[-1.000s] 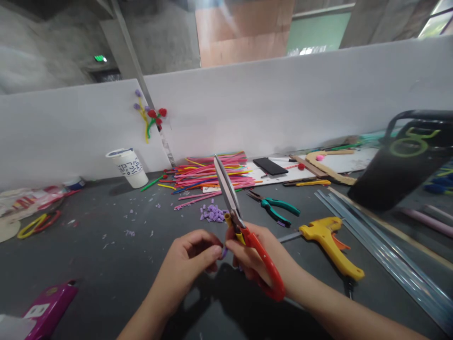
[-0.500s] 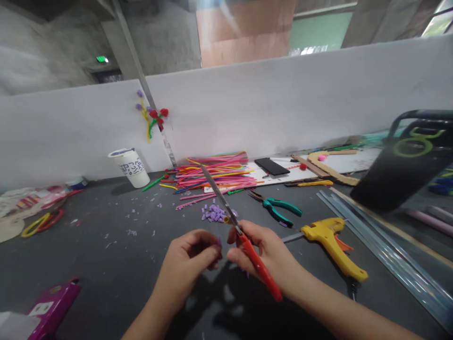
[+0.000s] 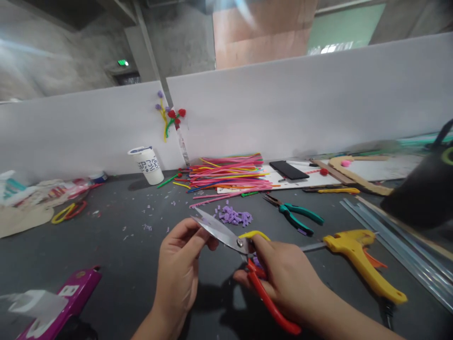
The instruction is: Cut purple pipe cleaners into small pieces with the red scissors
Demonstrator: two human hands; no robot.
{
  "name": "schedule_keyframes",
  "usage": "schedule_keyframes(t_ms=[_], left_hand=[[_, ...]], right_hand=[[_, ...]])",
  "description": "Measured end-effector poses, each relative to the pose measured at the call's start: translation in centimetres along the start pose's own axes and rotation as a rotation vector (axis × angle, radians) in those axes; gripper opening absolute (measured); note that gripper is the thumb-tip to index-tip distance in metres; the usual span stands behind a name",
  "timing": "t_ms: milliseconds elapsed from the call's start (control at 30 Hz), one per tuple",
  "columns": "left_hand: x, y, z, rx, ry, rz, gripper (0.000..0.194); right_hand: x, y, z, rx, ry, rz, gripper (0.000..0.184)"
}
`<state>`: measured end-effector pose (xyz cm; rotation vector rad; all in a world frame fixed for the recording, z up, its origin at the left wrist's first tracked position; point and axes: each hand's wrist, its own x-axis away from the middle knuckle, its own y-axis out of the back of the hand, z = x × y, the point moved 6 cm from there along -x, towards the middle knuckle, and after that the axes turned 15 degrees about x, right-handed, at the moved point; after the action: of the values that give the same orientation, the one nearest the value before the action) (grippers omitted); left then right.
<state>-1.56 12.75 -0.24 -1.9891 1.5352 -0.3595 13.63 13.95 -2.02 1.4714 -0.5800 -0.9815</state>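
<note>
My right hand (image 3: 283, 269) grips a pair of scissors (image 3: 222, 232) with one red and one yellow handle. The blades are slightly apart and point left, over the fingertips of my left hand (image 3: 179, 267). That hand is closed in a pinch, and whatever lies between its thumb and fingers is hidden by the blades. Just beyond the scissors lies a small heap of short purple pieces (image 3: 233, 215). A few more purple bits show beneath my right hand.
Behind the heap lie pink and multicoloured pipe cleaners (image 3: 230, 174). Teal-handled pliers (image 3: 297, 215) and a yellow glue gun (image 3: 361, 259) sit to the right, near clear glue sticks (image 3: 406, 255). A white cup (image 3: 146, 165), yellow-and-red scissors (image 3: 69, 212) and a purple device (image 3: 74, 295) are on the left.
The scissors have turned, from pointing up and away to lying left across my left fingertips, and their blades have parted. A purple bit seen at my left fingertips is now hidden. The view has shifted left.
</note>
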Motion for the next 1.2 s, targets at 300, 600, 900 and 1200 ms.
schedule_keyframes(t_ms=[300,600,900,1200], left_hand=[[0.06,0.13,-0.07,-0.001,-0.025,-0.020,0.001],[0.02,0.25,-0.07,0.001,-0.033,-0.029,0.001],[-0.12,0.26,0.00,0.018,-0.031,-0.013,0.001],[-0.17,0.37,-0.07,0.032,-0.032,-0.011,0.003]], right_hand=[[0.12,0.45,0.30,0.097,0.016,-0.080,0.031],[0.03,0.41,0.35,0.120,0.019,-0.088,0.032],[0.07,0.56,0.29,0.120,0.029,-0.120,0.034],[0.11,0.32,0.22,0.133,0.034,-0.118,0.041]])
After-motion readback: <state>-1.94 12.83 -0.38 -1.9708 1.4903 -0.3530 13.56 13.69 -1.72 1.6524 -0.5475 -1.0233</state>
